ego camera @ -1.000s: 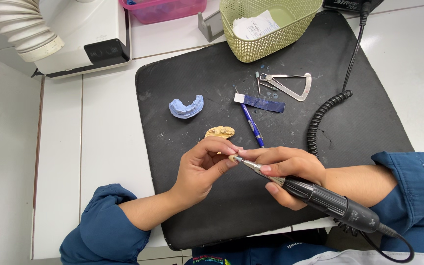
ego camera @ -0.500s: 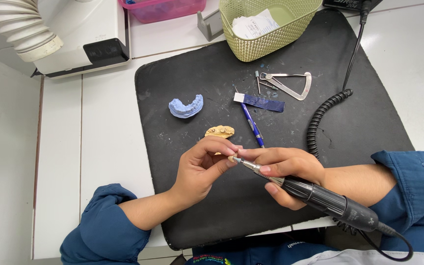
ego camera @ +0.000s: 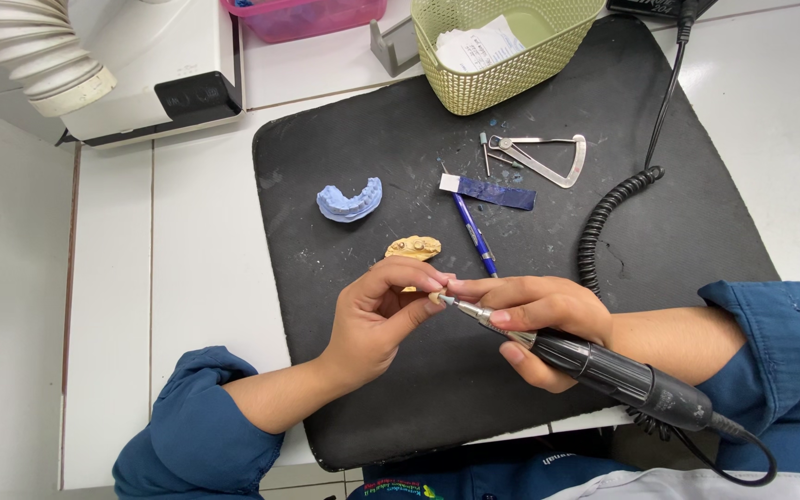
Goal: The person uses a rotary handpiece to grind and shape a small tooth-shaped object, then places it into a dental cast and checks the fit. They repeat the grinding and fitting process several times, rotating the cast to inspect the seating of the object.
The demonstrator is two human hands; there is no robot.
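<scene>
My left hand [ego camera: 381, 319] pinches a tiny pale piece [ego camera: 436, 297] between thumb and fingertips over the black mat [ego camera: 659, 231]. My right hand [ego camera: 539, 319] grips a black rotary handpiece [ego camera: 604, 370] like a pen, its metal tip touching that small piece. The handpiece's cable runs off toward the lower right. A yellow dental model [ego camera: 413, 247] lies just beyond my left fingers. A blue dental cast [ego camera: 349, 201] rests farther left on the mat.
On the mat lie a blue pen [ego camera: 474, 233], a dark blue strip [ego camera: 488, 192], a metal caliper [ego camera: 548, 156] and a coiled black cord [ego camera: 608, 222]. A green basket [ego camera: 502, 46], a pink tray [ego camera: 307, 17] and a white suction unit with hose [ego camera: 131, 65] stand behind.
</scene>
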